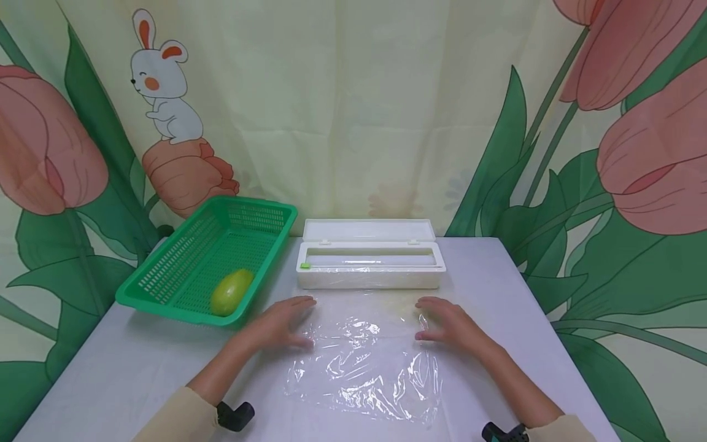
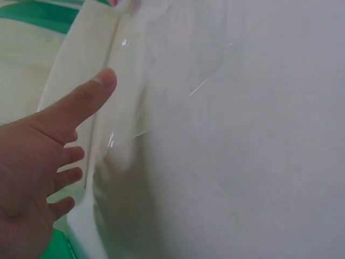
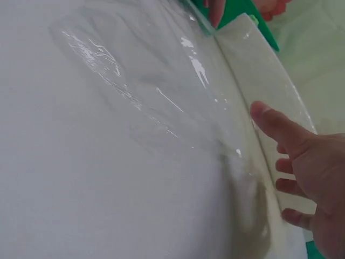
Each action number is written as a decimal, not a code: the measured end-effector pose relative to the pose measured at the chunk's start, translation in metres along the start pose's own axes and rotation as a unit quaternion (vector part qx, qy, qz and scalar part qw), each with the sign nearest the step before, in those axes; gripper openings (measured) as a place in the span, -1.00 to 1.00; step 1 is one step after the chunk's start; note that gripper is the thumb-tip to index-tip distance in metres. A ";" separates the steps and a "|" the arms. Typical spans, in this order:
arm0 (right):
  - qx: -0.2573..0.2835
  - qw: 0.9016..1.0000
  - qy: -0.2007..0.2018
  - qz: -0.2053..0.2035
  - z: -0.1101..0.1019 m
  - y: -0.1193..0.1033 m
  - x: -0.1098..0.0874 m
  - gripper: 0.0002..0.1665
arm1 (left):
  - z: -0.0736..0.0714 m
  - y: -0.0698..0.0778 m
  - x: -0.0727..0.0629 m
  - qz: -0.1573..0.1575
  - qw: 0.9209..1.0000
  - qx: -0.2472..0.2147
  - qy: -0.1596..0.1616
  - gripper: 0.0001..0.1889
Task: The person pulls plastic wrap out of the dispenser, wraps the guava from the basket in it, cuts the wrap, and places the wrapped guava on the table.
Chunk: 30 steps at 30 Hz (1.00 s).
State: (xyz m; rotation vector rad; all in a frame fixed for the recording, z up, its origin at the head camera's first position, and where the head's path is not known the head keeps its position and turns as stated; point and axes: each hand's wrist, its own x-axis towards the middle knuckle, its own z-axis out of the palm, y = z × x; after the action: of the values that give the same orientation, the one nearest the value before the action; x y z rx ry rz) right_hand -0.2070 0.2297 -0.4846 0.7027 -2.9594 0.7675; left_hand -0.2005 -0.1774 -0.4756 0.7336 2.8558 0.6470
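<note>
A sheet of clear cling film (image 1: 361, 371) lies wrinkled and shiny on the table, running out from the front of a white cling film dispenser (image 1: 367, 281). The dispenser's lid (image 1: 369, 230) is raised, and a green slide cutter (image 1: 305, 266) sits at its left end. My left hand (image 1: 283, 322) is by the film's left edge, fingers extended and thumb apart. Along the right edge my right hand (image 1: 452, 324) mirrors it. Both wrist views show the left palm (image 2: 27, 178) and right palm (image 3: 326, 172) holding nothing. Whether the fingertips touch the film I cannot tell.
To the left stands a green plastic basket (image 1: 151, 261) with a yellow-green oval fruit (image 1: 232, 292) in it. A white cloth covers the table (image 1: 491, 276). Behind it hangs a curtain (image 1: 331, 123) printed with tulips and a rabbit.
</note>
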 end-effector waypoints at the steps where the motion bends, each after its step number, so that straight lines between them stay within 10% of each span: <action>1: -0.008 1.000 -0.008 -0.001 0.000 -0.003 -0.003 -0.11 | 0.002 0.001 -0.002 0.000 1.000 -0.003 -0.005 -0.02; 13: -0.070 0.987 -0.143 -0.005 0.006 -0.016 -0.029 0.52 | 0.012 0.005 -0.022 0.013 0.997 0.051 -0.062 0.25; 22: -0.087 0.982 -0.165 -0.026 0.002 -0.008 -0.032 0.62 | 0.011 0.001 -0.028 -0.017 0.993 0.080 -0.080 0.37; 30: -0.048 0.983 -0.175 -0.028 -0.003 -0.007 -0.030 0.60 | 0.013 0.000 -0.033 0.020 0.995 0.075 -0.058 0.36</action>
State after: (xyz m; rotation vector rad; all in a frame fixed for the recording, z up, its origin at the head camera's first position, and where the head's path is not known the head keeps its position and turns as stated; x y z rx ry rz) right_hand -0.1778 0.2385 -0.4819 1.0042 -3.2385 0.5411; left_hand -0.1692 -0.1883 -0.4870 0.8223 2.8114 0.3833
